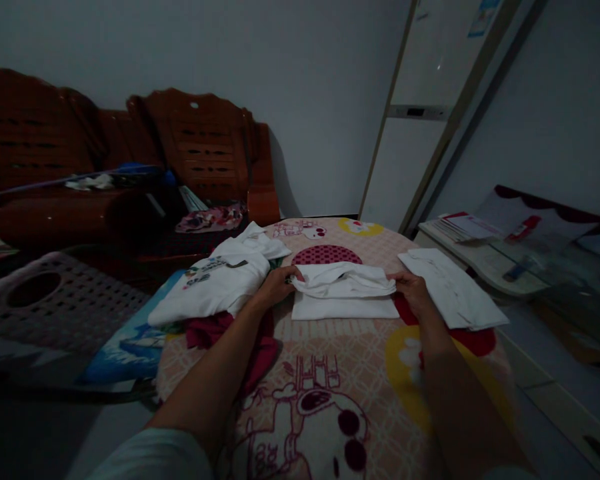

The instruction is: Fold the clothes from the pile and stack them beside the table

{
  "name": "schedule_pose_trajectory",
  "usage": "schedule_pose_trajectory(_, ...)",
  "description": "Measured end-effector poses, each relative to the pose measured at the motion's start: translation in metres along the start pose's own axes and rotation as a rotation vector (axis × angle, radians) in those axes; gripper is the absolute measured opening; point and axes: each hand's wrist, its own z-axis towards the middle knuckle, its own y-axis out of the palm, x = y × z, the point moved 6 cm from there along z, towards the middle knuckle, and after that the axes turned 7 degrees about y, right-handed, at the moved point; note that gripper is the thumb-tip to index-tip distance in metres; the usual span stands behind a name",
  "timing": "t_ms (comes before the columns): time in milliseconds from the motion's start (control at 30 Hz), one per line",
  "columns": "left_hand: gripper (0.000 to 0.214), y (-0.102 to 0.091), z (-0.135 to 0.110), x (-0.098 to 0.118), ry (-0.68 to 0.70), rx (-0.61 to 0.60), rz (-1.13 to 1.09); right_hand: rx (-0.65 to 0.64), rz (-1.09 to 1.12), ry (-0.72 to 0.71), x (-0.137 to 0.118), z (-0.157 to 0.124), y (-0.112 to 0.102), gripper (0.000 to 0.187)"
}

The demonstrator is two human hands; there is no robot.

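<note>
A partly folded white garment [345,308] lies in the middle of the round table, its upper layer doubled back toward me. My left hand [279,285] pinches the left end of that upper layer. At the opposite end, my right hand [409,288] grips the right edge between thumb and fingers. Right of it rests a flat, folded white garment [453,288]. On the left is a loose heap of white clothing [220,277] with a dark printed pattern, and a dark red cloth [255,353] sticks out beneath it.
A pink patterned cloth [360,373] with cartoon figures covers the table. Behind it stand a carved wooden sofa [195,147] and a tall white cabinet-like unit [405,153]. A woven chair [55,300] and blue cushion [135,340] are at left; a glass-topped stand [545,267] is at right.
</note>
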Motion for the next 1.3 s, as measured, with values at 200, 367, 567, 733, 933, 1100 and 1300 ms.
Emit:
schedule_pose_trajectory(200, 0.028, 0.006, -0.005, 0.008, 0.008, -0.087, 0.121, -0.009, -0.333, -0.040, -0.003, -0.002, 0.002, 0.018)
schedule_pose_trajectory(367, 0.028, 0.003, -0.007, 0.012, 0.008, -0.073, 0.100, 0.075, -0.239, -0.042, -0.007, -0.003, -0.001, 0.022)
schedule_pose_trajectory(567, 0.030, 0.006, -0.008, 0.004, -0.022, -0.091, 0.075, 0.151, -0.338, 0.212, -0.003, -0.013, -0.004, 0.016)
schedule_pose_trajectory(733, 0.029, 0.005, -0.009, 0.004, -0.044, -0.080, 0.085, 0.130, -0.494, 0.176, -0.017, -0.016, 0.005, 0.016)
schedule_pose_trajectory(933, 0.024, 0.004, -0.007, 0.006, -0.035, -0.033, 0.042, 0.141, -0.578, 0.051, -0.022, -0.011, 0.010, 0.021)
schedule_pose_trajectory(1100, 0.024, 0.001, -0.006, 0.008, -0.059, -0.007, -0.069, 0.231, -0.668, -0.011, -0.028, -0.011, 0.010, 0.027)
schedule_pose_trajectory(1300, 0.032, -0.001, -0.015, 0.012, -0.080, -0.207, 0.043, 0.198, -0.863, 0.013, -0.023, -0.011, 0.014, 0.023)
